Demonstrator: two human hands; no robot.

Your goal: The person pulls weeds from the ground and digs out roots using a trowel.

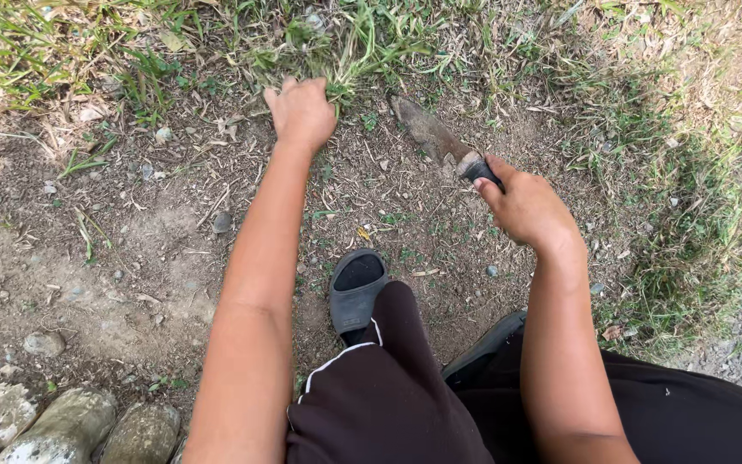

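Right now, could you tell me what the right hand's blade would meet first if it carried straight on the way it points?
Probably the grass tuft gripped by the left hand; the blade in the right hand points up-left toward its base, though depth is unclear.

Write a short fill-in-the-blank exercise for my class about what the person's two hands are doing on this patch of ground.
1. The left hand grips a tuft of green ____.
2. The right hand holds the dark handle of a dirt-caked blade whose tip points toward the ____ hand.
3. The grey open-toed slipper rests on bare ____.
4. The rounded grey stones lie at the lower ____ corner.

Missing words: grass; left; soil; left
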